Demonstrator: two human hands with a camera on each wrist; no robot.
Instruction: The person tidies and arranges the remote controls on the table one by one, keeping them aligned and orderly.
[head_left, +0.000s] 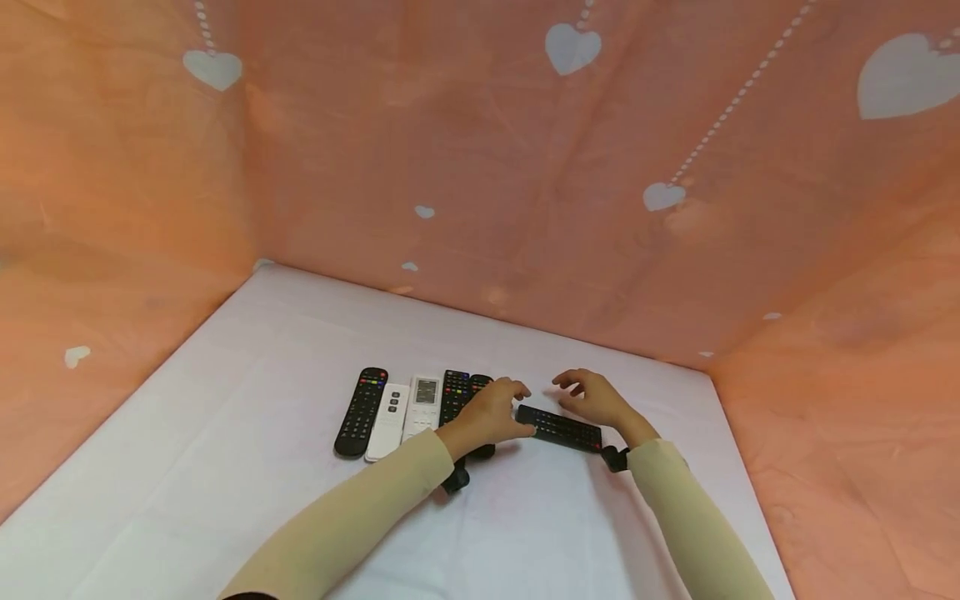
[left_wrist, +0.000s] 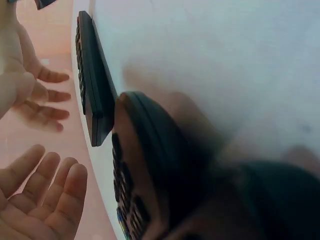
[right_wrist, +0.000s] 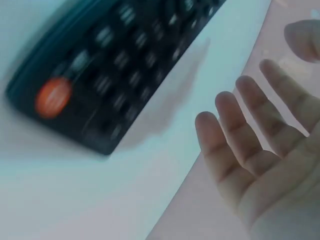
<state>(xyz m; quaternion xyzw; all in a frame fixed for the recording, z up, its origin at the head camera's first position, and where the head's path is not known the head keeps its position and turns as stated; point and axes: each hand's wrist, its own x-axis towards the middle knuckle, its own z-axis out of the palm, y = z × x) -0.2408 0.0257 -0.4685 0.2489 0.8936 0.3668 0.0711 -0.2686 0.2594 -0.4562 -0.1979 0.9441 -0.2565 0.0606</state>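
Note:
A black remote control (head_left: 561, 429) lies crosswise on the white surface between the two hands. My left hand (head_left: 491, 412) hovers over the right end of a row of remotes, its thumb tip overlapping the crosswise remote's left end. Its fingers (left_wrist: 74, 187) are loosely bent and hold nothing. Just behind the crosswise remote, my right hand (head_left: 596, 398) is raised with relaxed fingers (right_wrist: 227, 115), apart from it. A red button (right_wrist: 53, 97) marks that remote's right end. The row's rightmost black remote (head_left: 482, 383) is partly hidden by my left hand.
Leftward in the row stand a black remote (head_left: 454, 392), a white remote with a display (head_left: 422, 408), a plain white remote (head_left: 388, 423) and another black remote (head_left: 362, 412). Orange cloth walls (head_left: 480, 167) with hearts enclose the white surface (head_left: 187, 467) at back and sides.

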